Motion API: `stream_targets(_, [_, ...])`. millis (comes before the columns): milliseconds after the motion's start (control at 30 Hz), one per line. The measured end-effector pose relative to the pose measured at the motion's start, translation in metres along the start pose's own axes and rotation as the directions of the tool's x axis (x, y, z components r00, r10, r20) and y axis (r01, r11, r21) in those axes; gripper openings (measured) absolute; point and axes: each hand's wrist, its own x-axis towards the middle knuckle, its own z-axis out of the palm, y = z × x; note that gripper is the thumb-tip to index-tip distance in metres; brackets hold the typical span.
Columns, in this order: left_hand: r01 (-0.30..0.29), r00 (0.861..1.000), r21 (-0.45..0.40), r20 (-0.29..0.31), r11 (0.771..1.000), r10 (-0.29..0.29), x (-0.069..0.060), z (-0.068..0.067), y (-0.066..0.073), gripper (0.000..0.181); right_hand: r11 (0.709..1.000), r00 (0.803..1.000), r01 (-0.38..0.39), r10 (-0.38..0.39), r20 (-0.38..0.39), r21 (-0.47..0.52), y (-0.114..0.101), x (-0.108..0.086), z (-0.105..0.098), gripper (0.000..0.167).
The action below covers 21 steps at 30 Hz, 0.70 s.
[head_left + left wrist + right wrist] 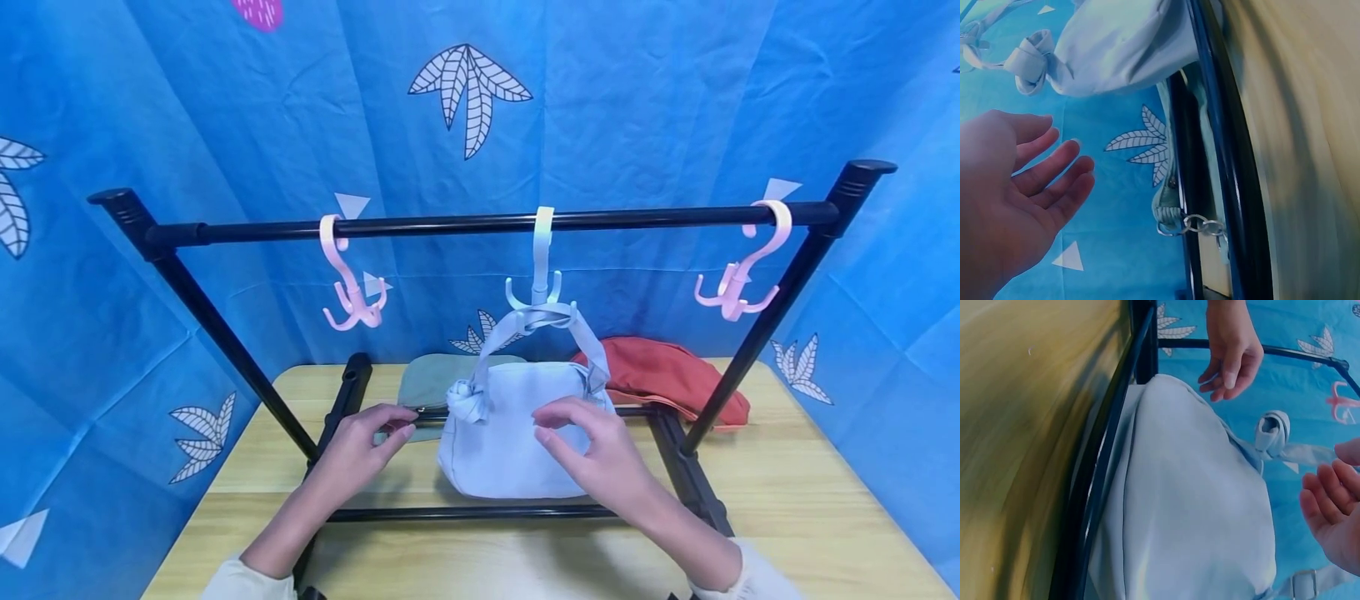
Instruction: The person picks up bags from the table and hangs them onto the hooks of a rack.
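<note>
Both hands hold nothing, fingers loosely bent, well apart from each other. In the head view, taking the pale blue bag [506, 442] as the clock's centre, the left hand [367, 437] is at nine, just off its side, and the right hand [588, 442] at three, before its front. The bag hangs from the middle hook [540, 262] at twelve by a looped strap [596, 354], with a bulky knot [468, 402] at ten and a metal buckle [1304, 585] at the other end. Its cloth looks smooth, its lower corners rounded, a seam running along the side. Pink hooks sit at ten [352, 287] and two [738, 275], a span of black rail [450, 225] between each and the middle one. Slanting uprights bound the room left and right; a low bar [465, 514] crosses at six, with bench [465, 567] beyond. A grey-green item [435, 379] lies behind at ten, a red one [667, 375] at two.
</note>
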Motion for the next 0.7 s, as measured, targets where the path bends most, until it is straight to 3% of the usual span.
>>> stream_targets(233, [-0.013, 0.999, 0.023, 0.053, 1.0, 0.012, 0.002, 0.001, -0.006, 0.019, 0.998, 0.996, 0.045, -0.049, 0.08, 0.049, -0.003, 0.002, 0.01, 0.019])
stream_targets(500, [-0.014, 0.994, 0.058, 0.109, 0.998, 0.008, 0.004, 0.001, -0.012, 0.021, 0.987, 0.983, 0.147, -0.153, 0.102, 0.063, -0.006, 0.005, 0.025, 0.018])
stream_targets(700, [-0.005, 0.988, 0.076, 0.154, 0.997, -0.007, 0.007, 0.004, -0.017, 0.024, 0.979, 0.972, 0.167, -0.183, 0.15, 0.115, -0.007, 0.004, 0.038, 0.021])
